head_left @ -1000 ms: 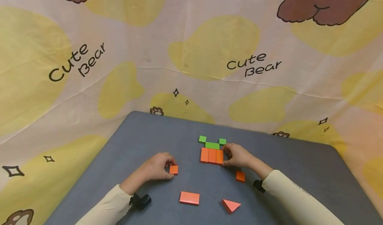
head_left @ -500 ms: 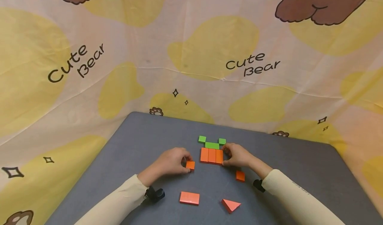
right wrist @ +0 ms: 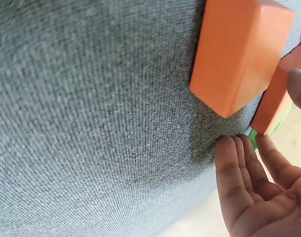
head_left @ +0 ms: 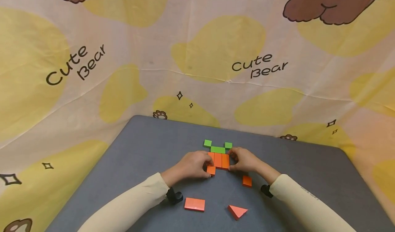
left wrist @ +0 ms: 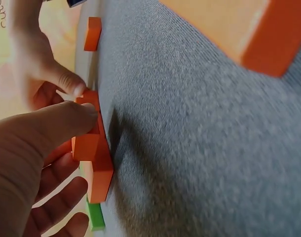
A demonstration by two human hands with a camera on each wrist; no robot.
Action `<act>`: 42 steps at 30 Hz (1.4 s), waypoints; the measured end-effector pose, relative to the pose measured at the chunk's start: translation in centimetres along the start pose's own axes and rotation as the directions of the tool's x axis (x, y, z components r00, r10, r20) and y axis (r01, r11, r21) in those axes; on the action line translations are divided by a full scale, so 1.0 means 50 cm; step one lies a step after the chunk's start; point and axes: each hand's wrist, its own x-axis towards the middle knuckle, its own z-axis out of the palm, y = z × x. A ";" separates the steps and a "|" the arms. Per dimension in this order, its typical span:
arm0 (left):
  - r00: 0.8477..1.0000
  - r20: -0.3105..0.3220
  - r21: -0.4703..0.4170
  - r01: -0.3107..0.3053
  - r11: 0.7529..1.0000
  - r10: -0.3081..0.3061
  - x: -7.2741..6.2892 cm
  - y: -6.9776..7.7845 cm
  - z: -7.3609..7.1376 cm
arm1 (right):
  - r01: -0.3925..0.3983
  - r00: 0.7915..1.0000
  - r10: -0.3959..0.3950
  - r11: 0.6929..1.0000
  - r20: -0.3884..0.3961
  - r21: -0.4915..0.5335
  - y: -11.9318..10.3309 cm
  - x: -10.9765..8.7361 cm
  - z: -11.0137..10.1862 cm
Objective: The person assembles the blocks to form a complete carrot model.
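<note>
My left hand (head_left: 192, 165) pinches a small orange square block (head_left: 211, 171) between thumb and fingers. This block overlaps the near left end of a row of upright-laid orange rectangular blocks (head_left: 217, 160); the left wrist view shows it (left wrist: 85, 147) close against the row. At the row's right side, my right hand (head_left: 245, 160) holds the rightmost orange block (head_left: 225, 161) end to end, thumb at the near end and index fingertip at the far one. The right hand's other fingers (right wrist: 229, 163) stretch down beside it. A green bar (head_left: 217, 150) lies behind the row, with green cubes (head_left: 207, 143) at its two far corners.
A loose orange square block (head_left: 247, 181) lies below my right wrist. Nearer me are a pink-orange rectangular block (head_left: 194, 204) and a triangular block (head_left: 237, 211). The grey table (head_left: 166, 139) meets a printed cloth wall (head_left: 197, 98) at its far edge.
My left hand has carried the small orange block rightward across the table to the row's near left end. The right hand has stayed at the rightmost block.
</note>
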 end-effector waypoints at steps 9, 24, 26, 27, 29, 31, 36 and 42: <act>1.000 0.001 0.012 -0.018 1.000 0.018 0.012 -0.001 0.012 | -0.012 1.000 0.012 1.000 0.002 -0.008 -0.003 0.003 -0.001; 1.000 0.000 -0.006 0.003 1.000 -0.003 0.015 0.000 0.024 | 0.003 1.000 -0.003 1.000 0.000 0.007 0.000 -0.004 0.002; 1.000 -0.002 -0.005 0.004 1.000 -0.004 0.015 -0.001 0.024 | 0.000 1.000 0.000 1.000 0.000 0.010 0.000 -0.006 0.001; 1.000 -0.003 -0.005 0.006 1.000 -0.006 0.016 -0.001 0.024 | -0.001 1.000 0.001 1.000 -0.001 0.011 0.000 -0.007 0.001; 1.000 -0.004 -0.002 0.012 1.000 -0.012 0.015 -0.003 0.024 | 0.002 1.000 -0.002 1.000 -0.006 0.016 -0.001 -0.010 0.000; 1.000 -0.003 -0.002 0.017 1.000 -0.017 0.014 -0.004 0.025 | 0.010 1.000 -0.009 1.000 -0.018 0.025 -0.002 -0.016 -0.001; 1.000 0.001 -0.012 0.010 1.000 -0.010 0.012 -0.003 0.026 | 0.018 0.998 -0.017 1.000 -0.061 0.023 -0.003 -0.053 -0.002; 1.000 0.014 -0.003 0.015 1.000 -0.015 0.014 -0.003 0.026 | 0.046 0.996 -0.045 0.999 -0.074 0.016 0.004 -0.104 -0.004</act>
